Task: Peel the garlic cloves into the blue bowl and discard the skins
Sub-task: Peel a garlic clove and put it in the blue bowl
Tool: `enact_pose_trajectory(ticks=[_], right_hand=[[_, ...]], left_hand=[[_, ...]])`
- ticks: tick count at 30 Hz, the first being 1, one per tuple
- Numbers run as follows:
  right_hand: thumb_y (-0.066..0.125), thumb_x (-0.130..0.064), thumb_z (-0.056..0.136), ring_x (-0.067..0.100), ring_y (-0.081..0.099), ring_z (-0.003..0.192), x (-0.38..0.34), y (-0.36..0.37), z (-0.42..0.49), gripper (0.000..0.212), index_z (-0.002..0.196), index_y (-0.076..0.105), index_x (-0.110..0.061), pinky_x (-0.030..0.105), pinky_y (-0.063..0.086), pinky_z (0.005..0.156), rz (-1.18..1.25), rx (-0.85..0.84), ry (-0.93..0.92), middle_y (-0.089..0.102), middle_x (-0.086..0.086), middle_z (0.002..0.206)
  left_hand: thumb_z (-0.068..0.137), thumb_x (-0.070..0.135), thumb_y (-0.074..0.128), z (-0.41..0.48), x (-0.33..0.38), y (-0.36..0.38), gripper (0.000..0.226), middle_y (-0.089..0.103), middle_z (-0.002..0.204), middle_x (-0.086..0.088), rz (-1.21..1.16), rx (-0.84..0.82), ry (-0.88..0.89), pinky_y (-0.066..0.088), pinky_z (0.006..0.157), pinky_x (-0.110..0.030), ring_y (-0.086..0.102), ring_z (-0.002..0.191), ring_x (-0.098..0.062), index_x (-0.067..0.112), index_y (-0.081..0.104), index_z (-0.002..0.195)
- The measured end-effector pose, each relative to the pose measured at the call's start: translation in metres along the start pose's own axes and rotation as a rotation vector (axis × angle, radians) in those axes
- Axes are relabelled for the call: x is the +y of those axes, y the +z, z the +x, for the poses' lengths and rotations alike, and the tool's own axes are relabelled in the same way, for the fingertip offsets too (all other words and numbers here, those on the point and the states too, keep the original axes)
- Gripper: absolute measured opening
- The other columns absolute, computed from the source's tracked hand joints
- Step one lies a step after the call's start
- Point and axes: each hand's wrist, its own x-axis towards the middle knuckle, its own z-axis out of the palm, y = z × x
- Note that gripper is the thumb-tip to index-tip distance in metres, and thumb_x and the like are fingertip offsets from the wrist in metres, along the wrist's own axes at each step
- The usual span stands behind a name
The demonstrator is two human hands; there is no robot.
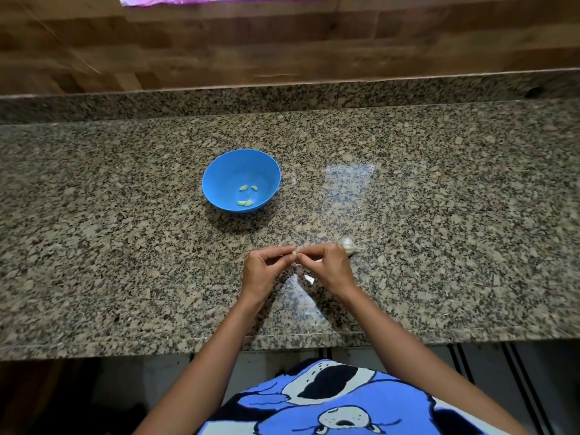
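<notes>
Now, my left hand [266, 269] and right hand [328, 265] pinch one garlic clove [294, 253] between fingertips, nearer me than the blue bowl [230, 164], four peeled cloves [243, 188] inside that bowl, garlic bulb [349, 244] on the counter [125, 246] toward the bowl's near right.

Speckled granite counter [125, 246]
Round blue plastic bowl [219, 171], peeled cloves [245, 202] inside, behind my left hand [263, 273]; white garlic bulb [349, 244] beside right hand [328, 268].

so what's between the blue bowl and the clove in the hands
In the head view only bare granite counter, partly shadowed, lies between the blue bowl and the pinched clove.
</notes>
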Motion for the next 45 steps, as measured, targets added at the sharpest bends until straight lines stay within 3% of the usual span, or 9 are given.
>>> enact_pose_trajectory(ticks=[5, 10, 15, 20, 27, 32, 35, 38, 45], right_hand=[[0.069, -0.025, 0.082, 0.009, 0.069, 0.075, 0.001, 0.0, -0.001, 0.02, 0.098, 0.073, -0.015, 0.034, 0.058, 0.07, 0.021, 0.009, 0.006, 0.074, 0.001, 0.088], [0.07, -0.021, 0.081, 0.007, 0.068, 0.07, 0.001, 0.0, -0.001, 0.011, 0.09, 0.074, -0.018, 0.03, 0.058, 0.068, 0.129, 0.025, 0.065, 0.072, -0.005, 0.078], [0.065, -0.01, 0.084, 0.003, 0.06, 0.058, -0.004, -0.006, 0.001, 0.009, 0.079, 0.072, -0.01, 0.027, 0.046, 0.057, 0.423, -0.049, 0.205, 0.07, 0.004, 0.072], [0.066, -0.028, 0.085, 0.007, 0.061, 0.058, -0.009, -0.01, -0.001, 0.018, 0.085, 0.07, -0.01, 0.021, 0.041, 0.046, 0.451, -0.128, 0.25, 0.069, 0.001, 0.075], [0.069, -0.019, 0.081, 0.018, 0.064, 0.075, -0.005, -0.019, 0.003, 0.021, 0.096, 0.07, -0.004, 0.021, 0.045, 0.048, 0.579, -0.266, 0.365, 0.071, 0.014, 0.093], [0.067, -0.016, 0.082, 0.018, 0.064, 0.079, -0.007, -0.02, 0.003, 0.019, 0.097, 0.071, -0.005, 0.02, 0.046, 0.05, 0.612, -0.284, 0.386, 0.07, 0.013, 0.097], [0.067, -0.013, 0.082, 0.017, 0.065, 0.076, -0.01, -0.019, 0.001, 0.01, 0.089, 0.071, -0.007, 0.02, 0.047, 0.047, 0.565, -0.237, 0.373, 0.07, 0.011, 0.088], [0.067, -0.012, 0.082, 0.015, 0.065, 0.07, -0.011, -0.02, 0.0, 0.003, 0.081, 0.07, -0.011, 0.02, 0.047, 0.047, 0.545, -0.226, 0.354, 0.069, 0.007, 0.08], [0.067, -0.013, 0.083, 0.015, 0.066, 0.068, -0.007, -0.02, 0.0, 0.007, 0.086, 0.071, -0.01, 0.025, 0.048, 0.052, 0.481, -0.219, 0.32, 0.071, 0.011, 0.081]], left_hand=[[0.075, 0.008, 0.075, 0.001, -0.002, -0.001, 0.024, 0.073, 0.096, -0.007, 0.025, 0.003, 0.001, 0.057, 0.081, -0.034, 0.07, 0.09, -0.02, 0.009, 0.073, 0.098], [0.075, 0.003, 0.074, -0.002, 0.005, 0.002, 0.024, 0.073, 0.095, -0.007, -0.033, -0.022, -0.01, 0.057, 0.079, -0.029, 0.07, 0.09, -0.022, 0.01, 0.072, 0.098], [0.065, 0.012, 0.075, -0.003, 0.012, -0.002, 0.037, 0.073, 0.093, -0.015, -0.269, -0.039, -0.197, 0.058, 0.079, -0.034, 0.069, 0.086, -0.03, 0.004, 0.07, 0.101], [0.074, -0.003, 0.072, -0.001, 0.014, -0.004, 0.026, 0.072, 0.088, -0.017, -0.162, -0.084, -0.152, 0.059, 0.07, -0.029, 0.07, 0.079, -0.026, -0.003, 0.063, 0.099], [0.074, -0.005, 0.072, -0.001, 0.019, -0.006, 0.02, 0.069, 0.08, -0.013, -0.092, -0.108, -0.109, 0.058, 0.069, -0.03, 0.069, 0.072, -0.021, 0.003, 0.061, 0.089], [0.072, -0.001, 0.075, -0.002, 0.019, -0.007, 0.02, 0.069, 0.082, -0.013, -0.088, -0.1, -0.115, 0.059, 0.071, -0.032, 0.068, 0.073, -0.025, 0.002, 0.063, 0.087], [0.074, 0.003, 0.075, -0.001, 0.018, -0.007, 0.018, 0.071, 0.087, -0.013, 0.041, -0.105, -0.049, 0.058, 0.074, -0.033, 0.069, 0.079, -0.025, 0.003, 0.066, 0.089], [0.079, 0.006, 0.073, -0.002, 0.017, -0.005, 0.014, 0.072, 0.088, -0.004, 0.206, -0.089, 0.031, 0.058, 0.075, -0.028, 0.07, 0.082, -0.015, 0.011, 0.069, 0.092], [0.08, 0.005, 0.071, -0.004, 0.014, -0.002, 0.022, 0.071, 0.088, 0.008, 0.319, -0.064, 0.116, 0.056, 0.073, -0.021, 0.068, 0.081, -0.005, 0.021, 0.071, 0.095]])
